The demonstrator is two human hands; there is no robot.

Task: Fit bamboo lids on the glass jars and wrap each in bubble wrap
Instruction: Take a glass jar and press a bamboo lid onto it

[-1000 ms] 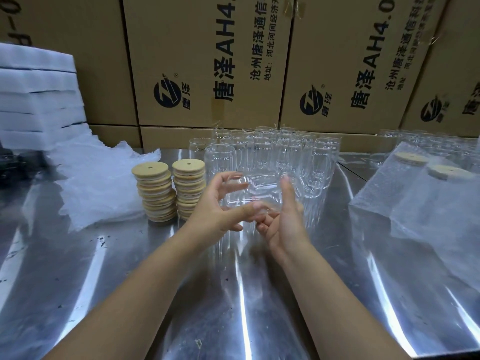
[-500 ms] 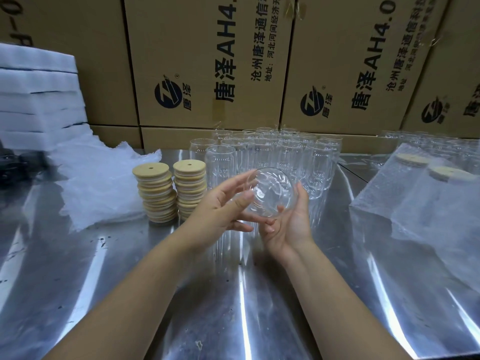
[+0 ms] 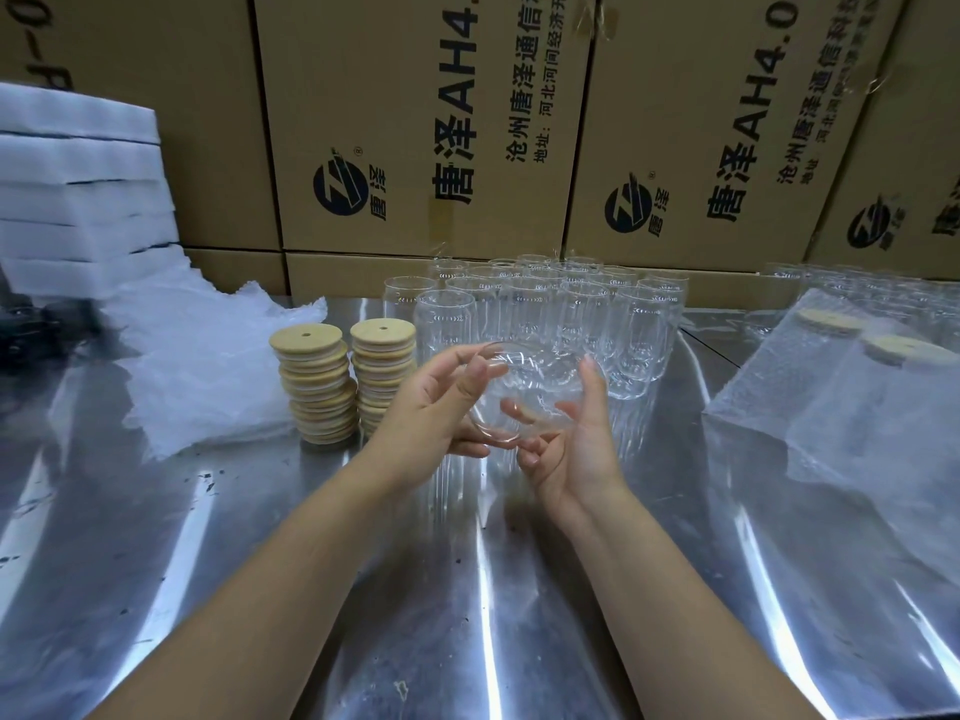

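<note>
Glass jar (image 3: 535,392) sits between both hands, clear of the metal surface (image 3: 467,589), tipped on its side with 1 round end toward the camera. Which end this is cannot be told. Left hand (image 3: 436,407) grips the near rim, with fingers (image 3: 452,362) curled over the top and the thumb on the wall. Right hand (image 3: 569,454) cradles the body from below, thumb upright against the far side. Both sets of fingers hold the jar, so neither hand is free.

Judged step: orient the jar before lidding.

1. Turn the jar until the mouth faces up. Rotate it on the right palm and avoid sliding fingers over bare glass, which likely gives little friction.
2. Transfer full support to the right hand before releasing the left.
3. Reach with the left hand to 9 o'clock, where 2 stacks of bamboo lids (image 3: 311,376) stand side by side. Lift the top lid only, because the stacks are uneven and may topple.
4. Seat the lid level, then press evenly.

Unlidded jars (image 3: 545,309) stand packed at 12 o'clock. Hold the jar apart from them to avoid glass contact. Bubble wrap (image 3: 208,366) lies at 10 o'clock, beyond the lids. Wrapped jars (image 3: 857,407) lie at 3 o'clock.
</note>
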